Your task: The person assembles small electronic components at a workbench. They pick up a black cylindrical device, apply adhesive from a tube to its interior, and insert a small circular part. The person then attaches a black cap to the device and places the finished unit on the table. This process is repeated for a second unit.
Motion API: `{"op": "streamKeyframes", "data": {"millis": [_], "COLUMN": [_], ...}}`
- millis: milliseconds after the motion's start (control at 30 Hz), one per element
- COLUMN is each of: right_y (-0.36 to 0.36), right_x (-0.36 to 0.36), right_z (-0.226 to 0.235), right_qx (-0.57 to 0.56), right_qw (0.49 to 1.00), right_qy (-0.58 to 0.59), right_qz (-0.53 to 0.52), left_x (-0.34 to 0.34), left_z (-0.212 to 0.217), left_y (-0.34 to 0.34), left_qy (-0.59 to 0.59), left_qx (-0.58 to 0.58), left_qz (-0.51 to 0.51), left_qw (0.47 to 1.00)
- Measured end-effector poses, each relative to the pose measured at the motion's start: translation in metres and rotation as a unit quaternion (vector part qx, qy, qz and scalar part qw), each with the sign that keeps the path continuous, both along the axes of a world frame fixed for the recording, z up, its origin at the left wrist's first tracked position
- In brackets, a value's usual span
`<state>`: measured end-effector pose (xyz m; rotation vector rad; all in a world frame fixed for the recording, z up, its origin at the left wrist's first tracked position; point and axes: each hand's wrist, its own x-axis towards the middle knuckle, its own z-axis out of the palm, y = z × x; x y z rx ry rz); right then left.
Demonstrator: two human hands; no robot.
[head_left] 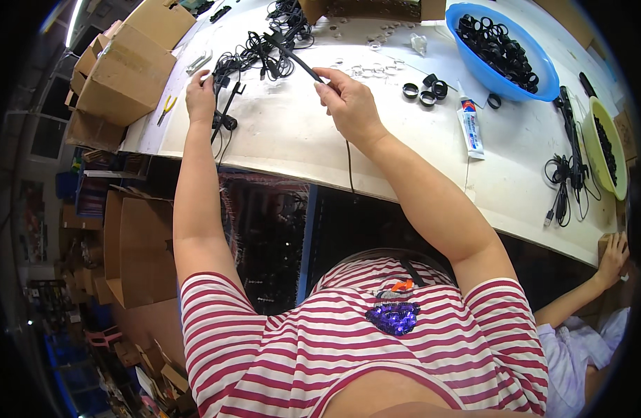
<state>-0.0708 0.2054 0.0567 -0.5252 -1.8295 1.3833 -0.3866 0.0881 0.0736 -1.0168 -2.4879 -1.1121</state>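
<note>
The right-hand fingers pinch a slim black rod; the left-hand fingers stand just beside tangled black cables on the bench, their grip unclear; yellow-handled pliers lie left of those fingers, near a cardboard box; right of the right-hand fingers are loose black rings, a white-and-blue tube and, farther off, a blue basin of similar rings.

Slim blk rod pinched in R hand, slanting up-left from fingertips, far end by blk cord tangle lying btwn & beyond both hands. Thin blk cord hangs below R hand. Tilted blk stick just R of L hand; contact unclear.
</note>
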Motion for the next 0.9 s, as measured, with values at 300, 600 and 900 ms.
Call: {"op": "streamKeyframes", "data": {"millis": [300,600,900], "right_y": [0.000,-0.005,-0.001], "right_x": [0.000,0.009,0.007], "right_z": [-0.001,0.009,0.006], "right_qx": [0.017,0.003,0.019], "right_qw": [0.997,0.978,0.977], "right_qy": [0.074,0.186,0.194], "right_qz": [0.005,0.089,0.092], "left_x": [0.064,-0.004,0.092], "left_z": [-0.013,-0.004,-0.015], "left_y": [0.014,0.002,0.017], "left_qy": [0.300,-0.215,0.075], "left_qx": [-0.245,0.069,0.043], "left_qz": [0.006,-0.013,-0.200], "left_qw": [0.922,0.974,0.976]}}
